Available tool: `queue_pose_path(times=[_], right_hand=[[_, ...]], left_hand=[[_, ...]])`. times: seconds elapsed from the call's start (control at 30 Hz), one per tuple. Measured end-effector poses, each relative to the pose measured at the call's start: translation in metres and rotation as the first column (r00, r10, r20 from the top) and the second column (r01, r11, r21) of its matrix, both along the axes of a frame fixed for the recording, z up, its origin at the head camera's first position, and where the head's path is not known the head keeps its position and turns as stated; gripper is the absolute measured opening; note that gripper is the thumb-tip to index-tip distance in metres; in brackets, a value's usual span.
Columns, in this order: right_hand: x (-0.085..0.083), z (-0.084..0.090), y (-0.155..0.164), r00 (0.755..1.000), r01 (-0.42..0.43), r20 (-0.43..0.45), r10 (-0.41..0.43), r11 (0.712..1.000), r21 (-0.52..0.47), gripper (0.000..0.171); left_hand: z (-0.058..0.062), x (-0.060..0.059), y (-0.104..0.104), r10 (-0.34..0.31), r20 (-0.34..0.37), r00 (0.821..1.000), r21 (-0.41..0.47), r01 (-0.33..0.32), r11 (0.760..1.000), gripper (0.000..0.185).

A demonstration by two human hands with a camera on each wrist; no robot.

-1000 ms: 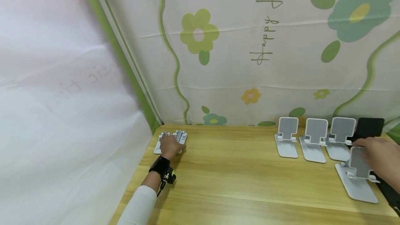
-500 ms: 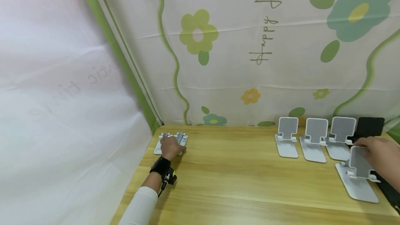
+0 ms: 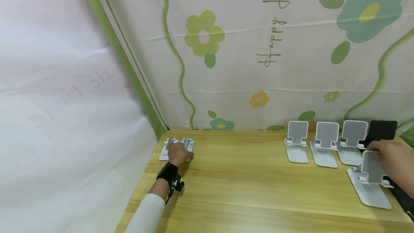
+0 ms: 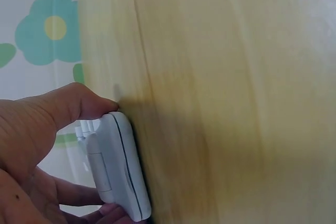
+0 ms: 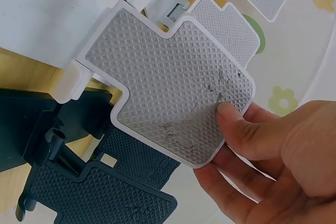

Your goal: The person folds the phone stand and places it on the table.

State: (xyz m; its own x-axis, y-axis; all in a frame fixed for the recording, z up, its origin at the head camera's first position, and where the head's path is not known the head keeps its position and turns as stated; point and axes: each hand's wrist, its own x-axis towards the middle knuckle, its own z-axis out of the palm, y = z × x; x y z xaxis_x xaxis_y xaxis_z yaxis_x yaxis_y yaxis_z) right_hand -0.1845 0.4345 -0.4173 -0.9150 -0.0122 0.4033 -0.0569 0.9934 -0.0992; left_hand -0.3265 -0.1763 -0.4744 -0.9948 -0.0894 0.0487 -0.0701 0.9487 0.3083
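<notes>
Reading the backdrop cloth (image 3: 245, 46): "happy" in thin script, turned sideways; faint mirrored lettering shows through the white sheet (image 3: 64, 92), illegible. No brand visible on any stand. Left hand (image 3: 177, 152) curls round the folded white stand (image 3: 176, 146) at the table's (image 3: 245, 186) far left corner, thumb on top, fingers under its edge. Right hand (image 3: 392, 159) pinches the backplate of the open white stand (image 3: 368, 181) near the right edge, thumb on its textured pad. Three white stands (image 3: 325, 145) and a black stand (image 3: 383, 131) line the far edge. Against the earlier frames: both hands and all stands unchanged, view shifted slightly.
</notes>
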Motion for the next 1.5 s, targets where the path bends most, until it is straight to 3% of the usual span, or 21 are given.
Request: queue_pose_path(times=[0.17,0.33,0.4,0.5,0.6,0.67,0.77,0.83,0.97,1.07,1.13,1.17,1.37,1.5], right_hand=[[-0.001,0.0,0.002,1.0,0.0,0.021,0.0,1.0,0.008,0.018],[0.0,0.012,-0.007,0.998,-0.038,0.043,0.037,0.999,0.039,0.02],[0.001,0.018,-0.015,0.998,-0.064,0.028,0.062,0.996,0.062,0.021],[0.003,0.031,-0.033,0.994,-0.108,-0.021,0.11,0.99,0.093,0.021],[0.003,0.044,-0.056,0.977,-0.186,-0.093,0.193,0.979,0.081,0.024],[0.002,0.052,-0.075,0.964,-0.229,-0.131,0.233,0.972,0.048,0.024],[0.002,0.061,-0.105,0.943,-0.286,-0.18,0.279,0.958,-0.012,0.024],[0.002,0.065,-0.124,0.926,-0.325,-0.218,0.309,0.945,-0.04,0.023],[0.003,0.07,-0.157,0.872,-0.421,-0.301,0.387,0.905,-0.056,0.029],[0.004,0.073,-0.178,0.846,-0.458,-0.342,0.409,0.886,-0.073,0.029],[0.005,0.075,-0.189,0.834,-0.475,-0.363,0.415,0.875,-0.094,0.028],[0.006,0.075,-0.194,0.833,-0.479,-0.365,0.416,0.872,-0.101,0.027],[0.009,0.079,-0.209,0.83,-0.497,-0.352,0.434,0.861,-0.111,0.025],[0.01,0.081,-0.209,0.843,-0.494,-0.329,0.425,0.855,-0.159,0.024]], left_hand=[[0.004,0.0,0.002,0.014,0.062,0.998,0.034,-0.016,0.999,0.034],[0.01,0.002,0.003,0.027,0.1,0.995,0.039,-0.031,0.999,0.031],[0.013,0.005,0.006,0.014,0.073,0.997,0.001,-0.014,1.0,0.037],[0.021,0.013,0.018,-0.06,-0.029,0.998,-0.027,0.059,0.998,0.052],[0.033,0.027,0.046,-0.167,-0.13,0.977,0.055,0.175,0.983,0.055],[0.044,0.04,0.07,-0.234,-0.129,0.964,0.22,0.258,0.941,0.047],[0.057,0.064,0.104,-0.354,-0.055,0.934,0.464,0.338,0.819,0.05],[0.065,0.079,0.122,-0.451,0.023,0.892,0.595,0.35,0.723,0.054],[0.076,0.1,0.147,-0.607,0.117,0.786,0.774,0.311,0.552,0.056],[0.08,0.105,0.161,-0.663,0.14,0.736,0.852,0.251,0.459,0.054],[0.081,0.108,0.168,-0.673,0.143,0.726,0.87,0.231,0.435,0.046],[0.081,0.109,0.171,-0.669,0.146,0.729,0.872,0.224,0.435,0.041],[0.079,0.115,0.178,-0.611,0.128,0.781,0.869,0.208,0.449,0.023],[0.078,0.117,0.177,-0.6,0.116,0.792,0.88,0.199,0.432,0.021]])
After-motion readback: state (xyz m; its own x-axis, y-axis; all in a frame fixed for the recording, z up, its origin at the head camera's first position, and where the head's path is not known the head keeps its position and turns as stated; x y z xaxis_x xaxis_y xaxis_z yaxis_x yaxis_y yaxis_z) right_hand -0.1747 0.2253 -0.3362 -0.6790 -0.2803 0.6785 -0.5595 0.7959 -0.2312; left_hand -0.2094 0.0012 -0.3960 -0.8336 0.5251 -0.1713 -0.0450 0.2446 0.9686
